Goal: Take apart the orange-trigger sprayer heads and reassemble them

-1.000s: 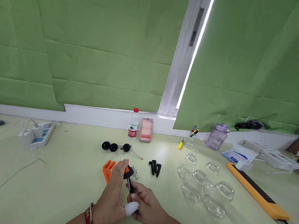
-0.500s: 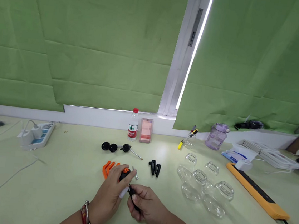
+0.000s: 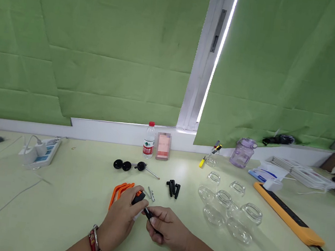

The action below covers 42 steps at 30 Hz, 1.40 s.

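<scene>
As the right hand (image 3: 169,230) pinches a slim black rod (image 3: 149,214) between thumb and fingers, the far end of that rod shows clear of the grip, aimed toward the left hand (image 3: 118,216). Taking twelve o'clock as straight away from the person, I'd put its long axis on a slant, from between ten and eleven o'clock down to between four and five, near end partly hidden among the fingers. The left hand is curled from above around a black-and-orange piece (image 3: 138,197), which lies at about ten or eleven o'clock from the right grip, roughly along the rod's line. That lining-up, to my eye, is what matters most. Left fingers cover the spot where the two would meet, so from where I stand I cannot tell whether they are joined, nor which way the black-and-orange piece runs.

Further out, orange bent pieces (image 3: 113,196) lie on the worktop (image 3: 69,211) at eleven o'clock from the left hand and nearer to it than to the right. Small metal parts (image 3: 152,196) rest just beyond the hands, near twelve o'clock from the right grip. Three black short pieces (image 3: 173,187) sit near one o'clock from it, and well apart, toward two o'clock, stand clear vessels (image 3: 251,214).
</scene>
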Available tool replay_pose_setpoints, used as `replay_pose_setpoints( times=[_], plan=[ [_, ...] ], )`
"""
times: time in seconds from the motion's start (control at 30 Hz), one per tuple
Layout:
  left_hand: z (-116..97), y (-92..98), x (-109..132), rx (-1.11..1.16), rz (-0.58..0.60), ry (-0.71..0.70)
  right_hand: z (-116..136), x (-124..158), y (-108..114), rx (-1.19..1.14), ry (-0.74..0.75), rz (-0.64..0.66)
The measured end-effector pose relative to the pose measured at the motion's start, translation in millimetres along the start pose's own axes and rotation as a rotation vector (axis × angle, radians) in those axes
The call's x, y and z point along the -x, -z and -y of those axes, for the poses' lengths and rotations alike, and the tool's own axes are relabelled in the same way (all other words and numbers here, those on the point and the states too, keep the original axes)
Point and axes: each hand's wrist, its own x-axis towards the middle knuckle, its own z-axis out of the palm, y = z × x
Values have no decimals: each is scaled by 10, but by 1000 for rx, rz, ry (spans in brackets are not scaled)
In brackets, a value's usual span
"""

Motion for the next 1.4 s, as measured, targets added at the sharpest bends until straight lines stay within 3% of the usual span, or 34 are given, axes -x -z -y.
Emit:
replay_pose_setpoints(
  times=[0.57, 0.83, 1.4],
  plan=[
    [-56, -36, -14, -14, -9, -5, 47, 7, -31, 29, 17, -2],
    [-46, -18, -19, 24, -6, -31, -4, -1, -13, -74, -45, -8],
    [-136, -70, -36, 25, -35, 39, -38, -22, -25, -62, -75, -17]
  ],
)
